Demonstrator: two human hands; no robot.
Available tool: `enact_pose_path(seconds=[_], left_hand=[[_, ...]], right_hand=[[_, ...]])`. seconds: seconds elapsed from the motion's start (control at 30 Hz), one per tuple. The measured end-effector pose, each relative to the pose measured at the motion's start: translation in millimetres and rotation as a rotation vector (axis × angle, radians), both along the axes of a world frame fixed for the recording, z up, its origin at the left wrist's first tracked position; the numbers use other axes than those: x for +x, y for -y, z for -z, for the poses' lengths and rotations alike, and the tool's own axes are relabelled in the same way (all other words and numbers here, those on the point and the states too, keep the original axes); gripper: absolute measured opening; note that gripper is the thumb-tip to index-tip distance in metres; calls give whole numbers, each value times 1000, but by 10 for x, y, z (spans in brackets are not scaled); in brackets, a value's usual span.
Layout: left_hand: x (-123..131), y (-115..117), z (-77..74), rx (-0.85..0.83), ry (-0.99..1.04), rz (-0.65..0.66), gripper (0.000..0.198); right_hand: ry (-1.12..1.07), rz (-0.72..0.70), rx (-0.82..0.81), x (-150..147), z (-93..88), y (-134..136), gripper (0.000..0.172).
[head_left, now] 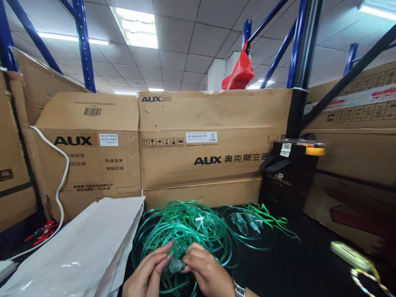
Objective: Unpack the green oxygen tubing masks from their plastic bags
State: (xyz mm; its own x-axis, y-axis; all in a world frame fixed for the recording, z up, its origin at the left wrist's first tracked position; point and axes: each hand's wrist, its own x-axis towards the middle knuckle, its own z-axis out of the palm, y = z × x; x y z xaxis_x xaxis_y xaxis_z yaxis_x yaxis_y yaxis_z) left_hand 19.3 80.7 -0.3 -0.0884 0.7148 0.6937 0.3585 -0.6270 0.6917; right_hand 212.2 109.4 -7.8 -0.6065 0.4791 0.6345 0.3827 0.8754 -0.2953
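Observation:
Both of my hands meet at the near side of a pile of coiled green tubing [179,220] on the black table. Between them is a small clear plastic mask-like piece [175,264], greenish and see-through. My left hand [151,270] pinches it from the left with thumb and fingers. From the right, my right hand [204,268] grips its edge with curled fingers. A watch [239,289] is on my right wrist. More clear plastic pieces [247,222] lie right of the pile, beside thin bright green straps [272,216]. The fingers partly hide the held piece.
White plastic bags [80,243] lie stacked at left, near a white cable [63,177] and a red-black item [43,233]. Cardboard boxes [216,165] wall the back. A black bag [281,181] stands at back right. A yellowish device with a strap [352,255] lies at right.

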Motion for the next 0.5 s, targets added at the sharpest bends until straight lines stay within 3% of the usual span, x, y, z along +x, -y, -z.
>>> enact_pose_path(seconds=[0.1,0.17,0.3,0.5], left_hand=[[-109,-58,-218,-319,383,-99,25],[-126,-72,-333,-342,595,-143,33],[36,-46,-280,-274,415,59,31],[120,-68,-36,-300,229,129,30]], right_hand=[[103,24,123,35,59,-16,30],[154,63,134,26,84,-30,29],[158,183,53,-21,-1,-16,18],[-33,146,-323,88,-316,138,57]])
